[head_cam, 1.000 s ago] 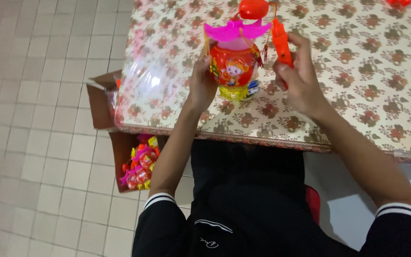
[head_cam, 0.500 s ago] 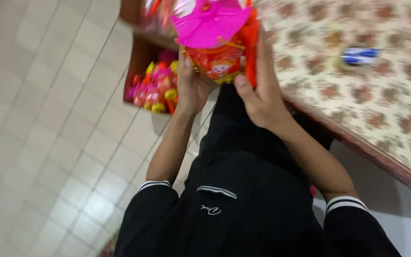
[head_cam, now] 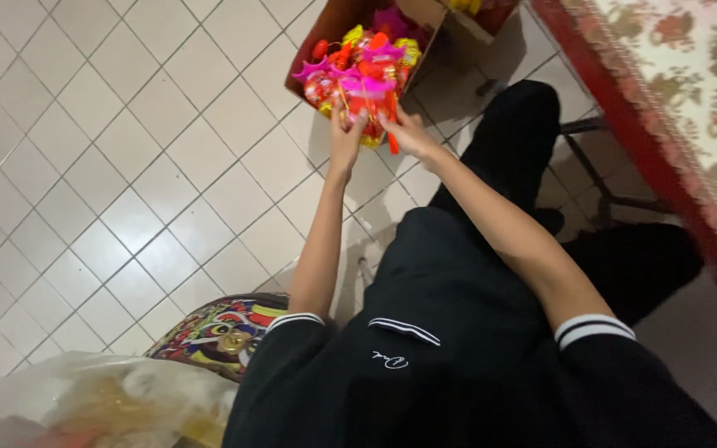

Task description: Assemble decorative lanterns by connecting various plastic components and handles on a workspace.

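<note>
While both arms reach down to the white tiled floor [head_cam: 126,191], the left hand [head_cam: 347,133] has its fingers closed around one side of a bright toy lantern with a pink plastic top and an orange-red body [head_cam: 367,95]. The right hand [head_cam: 408,133] grips the other side of it in the same way. The lantern is at the near edge of an open brown cardboard box [head_cam: 334,25], which is full of similar colourful lanterns. At the right stands a table with a flowered cloth [head_cam: 690,75].

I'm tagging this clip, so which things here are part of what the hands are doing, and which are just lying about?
In hand:
- left hand and right hand on the pink-topped lantern toy
- cardboard box of similar toys

Lying about:
- table with flowered cloth
- clear plastic bag
- colourful printed item
</note>
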